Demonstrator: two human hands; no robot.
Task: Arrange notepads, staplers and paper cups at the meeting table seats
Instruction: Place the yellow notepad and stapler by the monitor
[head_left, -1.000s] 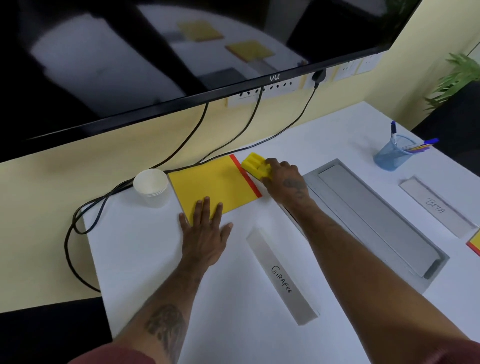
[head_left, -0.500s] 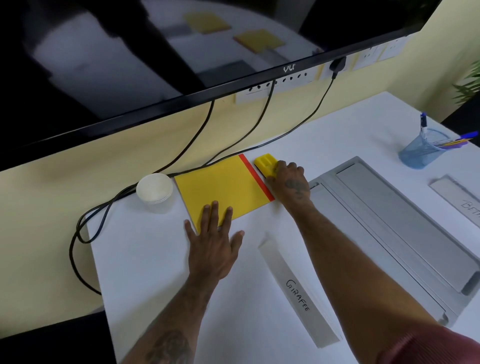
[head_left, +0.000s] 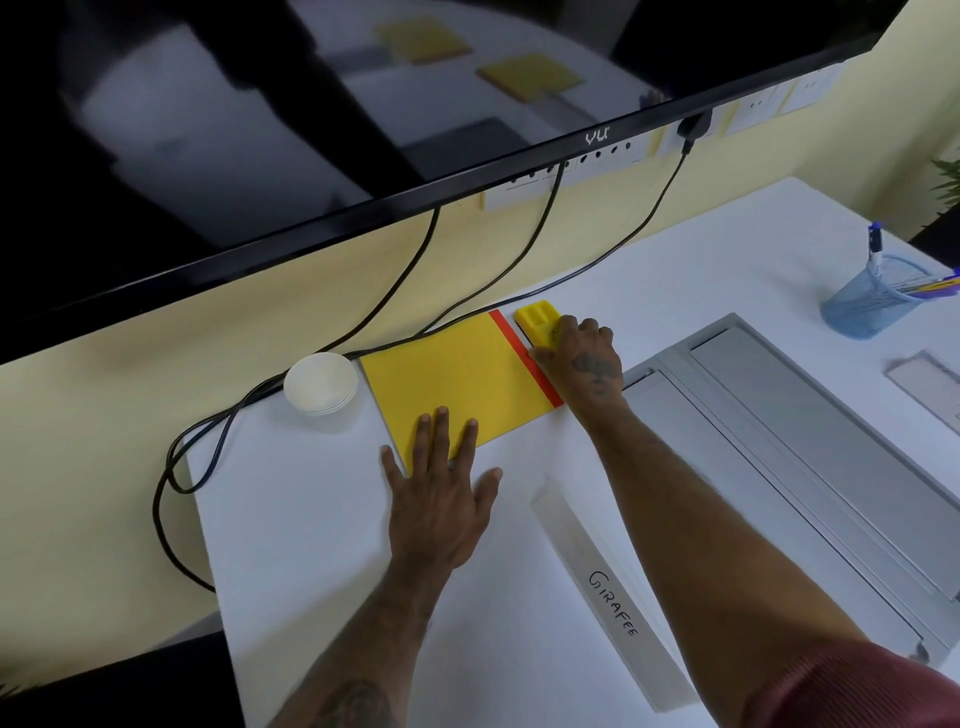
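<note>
Resting nearest me, the name plate marked GIRAFEE lies on the white table, right of my left hand. Left hand: flat, fingers spread and straight, palm on the table, fingertips pressing the near edge of the yellow notepad. Notepad lies flat, red strip along its right edge. Right hand, further out: fingers curled over the near end of the yellow stapler, thumb by the red strip. Stapler sits just beside the notepad's right edge, at its far corner. Stacked white paper cups stand just left of the notepad. Grey hatch to the right; blue pen holder far right. Black cables run behind, under the monitor.
</note>
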